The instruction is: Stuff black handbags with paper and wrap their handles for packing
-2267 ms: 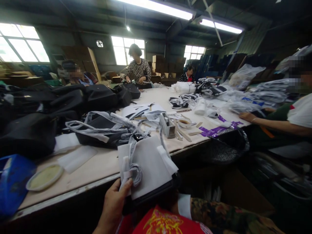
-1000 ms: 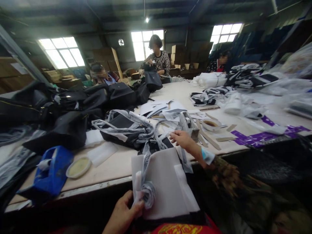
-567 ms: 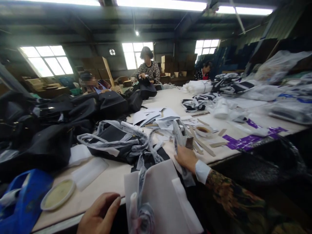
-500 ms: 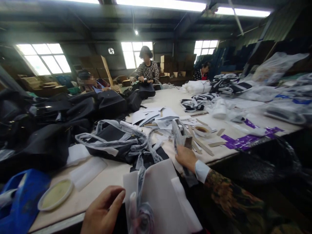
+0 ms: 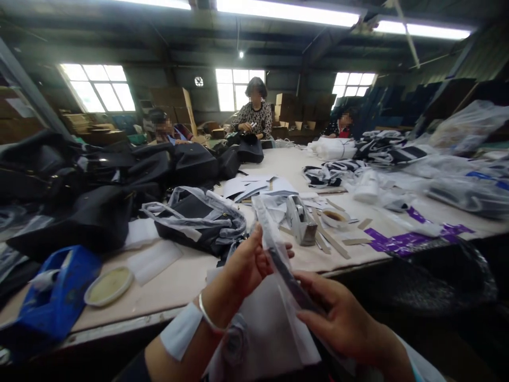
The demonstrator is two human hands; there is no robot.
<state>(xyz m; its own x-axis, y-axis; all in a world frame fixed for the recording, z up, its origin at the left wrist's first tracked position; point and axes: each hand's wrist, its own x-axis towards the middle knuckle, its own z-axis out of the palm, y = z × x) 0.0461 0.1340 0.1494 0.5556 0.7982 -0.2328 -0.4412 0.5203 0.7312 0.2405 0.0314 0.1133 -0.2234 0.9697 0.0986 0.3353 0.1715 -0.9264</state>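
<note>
A dark strap wrapped in translucent white film [image 5: 274, 244] slants up in front of me. My left hand [image 5: 244, 262], with a bangle on its wrist, is closed round the strap, thumb on the near side and fingertips showing past its far edge. Lower down, my right hand [image 5: 338, 313] grips the same strap between thumb and fingers. Beneath both hands lies a white translucent sheet [image 5: 266, 318] with a coiled wrapped strap [image 5: 234, 339] on it. Just beyond them is a black bag with film-wrapped handles [image 5: 186, 223]. A tape dispenser [image 5: 302, 220] stands past the strap's upper end.
Black bags [image 5: 79, 217] pile up on the left. A blue tape dispenser [image 5: 59, 297] and a round shallow dish [image 5: 109, 286] sit near the front edge. Paper sheets [image 5: 258, 187], cardboard strips [image 5: 332, 244], a bowl [image 5: 334, 217] and purple tape [image 5: 397, 239] lie ahead. Co-workers [image 5: 254, 114] are at the back.
My right hand has left the tape dispenser and come back to grip the strap. My left hand has moved up and right and closed round it. The strap is now raised.
</note>
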